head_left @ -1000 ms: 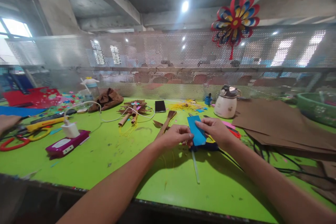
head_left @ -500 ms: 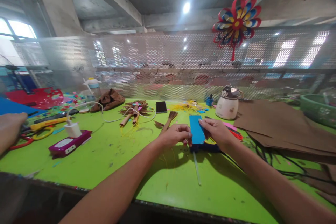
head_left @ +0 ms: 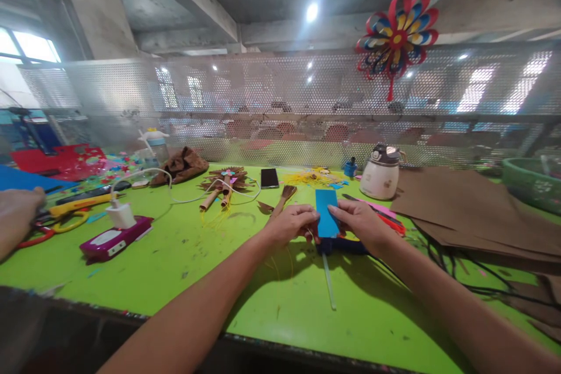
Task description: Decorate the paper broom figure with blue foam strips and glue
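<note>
Left hand [head_left: 293, 225] and right hand [head_left: 362, 219] pinch blue paper [head_left: 327, 213] behind the bench's near edge [head_left: 280, 337]. The next move likely needs care.

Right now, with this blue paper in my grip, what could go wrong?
The thin-looking blue paper, between the left grip and right grip, might crease if pressed unevenly. It could also brush the dark-blue corded tool just below it in view. The black cord running beside the right forearm might snag it.
</note>
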Tool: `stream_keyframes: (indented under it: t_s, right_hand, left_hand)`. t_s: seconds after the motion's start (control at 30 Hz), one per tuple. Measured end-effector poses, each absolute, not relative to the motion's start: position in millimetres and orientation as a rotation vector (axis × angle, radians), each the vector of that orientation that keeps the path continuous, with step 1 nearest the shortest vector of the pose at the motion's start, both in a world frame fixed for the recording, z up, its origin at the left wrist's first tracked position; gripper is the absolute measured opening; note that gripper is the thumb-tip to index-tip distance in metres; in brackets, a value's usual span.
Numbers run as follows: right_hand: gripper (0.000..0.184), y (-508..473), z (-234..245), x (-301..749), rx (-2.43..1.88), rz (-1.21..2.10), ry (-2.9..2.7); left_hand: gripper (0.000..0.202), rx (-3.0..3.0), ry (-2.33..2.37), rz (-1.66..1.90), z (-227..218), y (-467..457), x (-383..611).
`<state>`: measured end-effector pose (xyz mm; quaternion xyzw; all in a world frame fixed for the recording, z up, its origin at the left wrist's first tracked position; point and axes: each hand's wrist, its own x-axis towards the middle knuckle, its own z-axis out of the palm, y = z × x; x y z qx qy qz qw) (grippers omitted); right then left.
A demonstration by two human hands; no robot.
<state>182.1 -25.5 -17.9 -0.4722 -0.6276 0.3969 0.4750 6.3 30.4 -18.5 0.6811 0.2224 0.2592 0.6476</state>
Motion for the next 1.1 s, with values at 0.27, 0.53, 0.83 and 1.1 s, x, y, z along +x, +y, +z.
stream_keyframes:
  t_s: [0.27, 0.53, 0.83, 1.1]
  right_hand:
    - [0.036, -28, -15, 176, -1.174, 1.009, -1.536]
    - [0.037, -29, -15, 176, -1.193, 1.004, -1.552]
    - [0.037, -25, -21, 181, -1.206, 0.949, -1.569]
    - [0.037, -30, -13, 183, -1.237, 0.924, -1.545]
  left_hand:
    - [0.032, 1.438, 0.53, 0.761, -19, 34, 7]
    - [0.031, 1.493, 0.593, 0.815, -19, 32, 6]
    - [0.027, 1.483, 0.614, 0.771, -14, 29, 4]
    - [0.022, 1.518, 0.537, 0.699, -7, 26, 0]
